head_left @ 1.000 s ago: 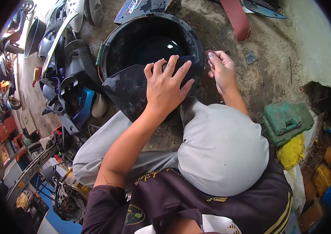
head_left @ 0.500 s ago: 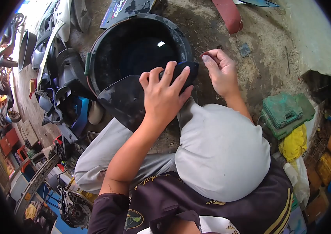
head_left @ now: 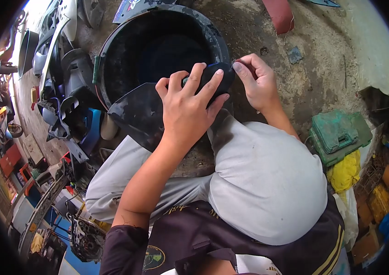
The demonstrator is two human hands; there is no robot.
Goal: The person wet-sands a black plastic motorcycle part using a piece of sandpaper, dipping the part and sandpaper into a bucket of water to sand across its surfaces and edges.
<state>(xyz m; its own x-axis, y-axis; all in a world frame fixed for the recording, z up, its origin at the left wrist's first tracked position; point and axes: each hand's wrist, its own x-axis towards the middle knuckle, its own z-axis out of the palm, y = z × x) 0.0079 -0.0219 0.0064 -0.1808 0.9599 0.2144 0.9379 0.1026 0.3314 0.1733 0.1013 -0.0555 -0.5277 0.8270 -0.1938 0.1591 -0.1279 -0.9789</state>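
A curved black plastic panel (head_left: 139, 114) leans across the near rim of a black bucket (head_left: 105, 55) that has dark liquid inside. My left hand (head_left: 187, 103) grips the panel's narrow upper end, fingers spread over its top and the thumb at its right side. Just right of that end, my right hand (head_left: 259, 82) is closed in a pinch. A small reddish-brown scrap, looking like sandpaper, barely shows between thumb and forefinger, against the panel's tip. Most of the scrap is hidden by the fingers.
A strip of red sandpaper-like sheet (head_left: 280, 18) lies on the concrete floor, with a small grey square (head_left: 295, 55) below it. A green tool case (head_left: 336, 133) sits at right beside a yellow bag (head_left: 345, 170). Dark plastic vehicle parts (head_left: 77, 78) crowd the left.
My right hand has moved slightly left, bringing the scrap from apart to the panel's tip. My left hand keeps its grip. The view has shifted a little.
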